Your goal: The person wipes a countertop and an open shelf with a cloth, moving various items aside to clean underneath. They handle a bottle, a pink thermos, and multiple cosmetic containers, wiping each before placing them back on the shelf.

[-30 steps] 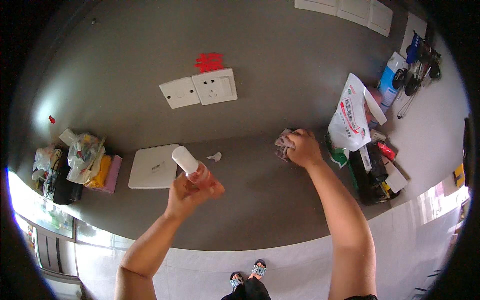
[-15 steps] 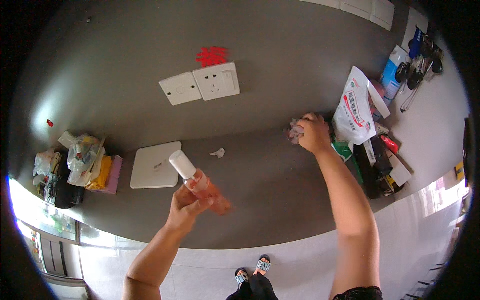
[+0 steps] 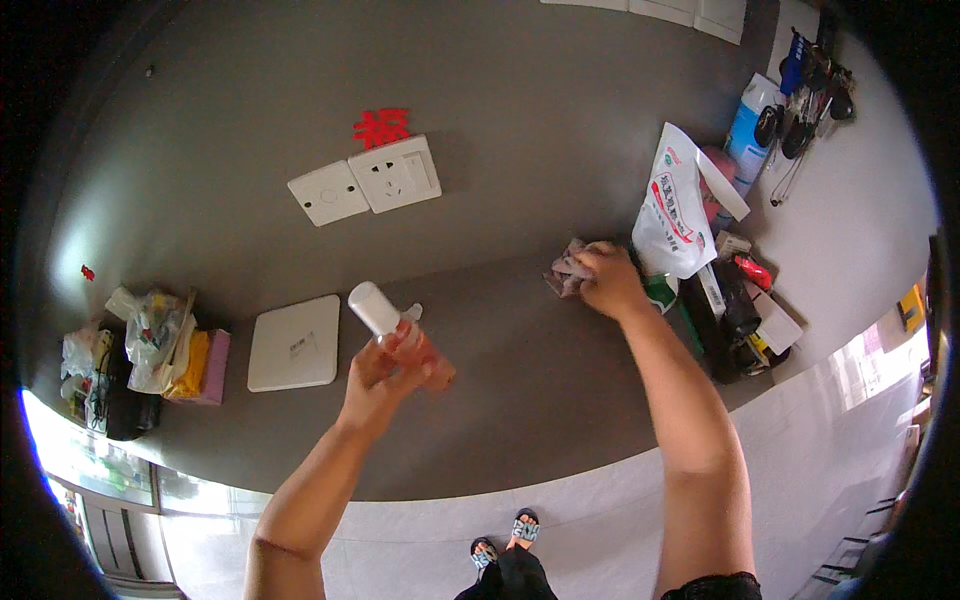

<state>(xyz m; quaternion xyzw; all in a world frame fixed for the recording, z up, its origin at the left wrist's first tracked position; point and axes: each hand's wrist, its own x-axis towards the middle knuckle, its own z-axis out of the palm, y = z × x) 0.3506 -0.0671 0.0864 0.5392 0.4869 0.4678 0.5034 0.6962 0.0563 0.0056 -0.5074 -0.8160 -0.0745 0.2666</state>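
Observation:
My left hand (image 3: 375,385) is wrapped round a clear bottle (image 3: 415,350) with a white cap and a pinkish-red body. It is tilted, cap toward the upper left, above the dark grey counter (image 3: 500,380). Farther right and back, my right hand (image 3: 612,280) grips a crumpled greyish-pink cloth (image 3: 568,270) on the counter near the back wall. Behind the bottle a small white piece (image 3: 412,312) lies partly hidden. Left of it rests a flat white square device (image 3: 294,345).
At right stand a white pouch (image 3: 675,215), a blue-and-white can (image 3: 748,130) and a dark box of odds and ends (image 3: 715,335). Keys (image 3: 805,110) hang on the side wall. Plastic bags (image 3: 155,335) and a pink box (image 3: 213,370) sit at left. Wall sockets (image 3: 395,175) are behind.
My view has shifted, so the surroundings sit farther left. The bottle, still in my left hand, now overlaps the small white piece. My right hand keeps hold of the cloth, which shows more fully.

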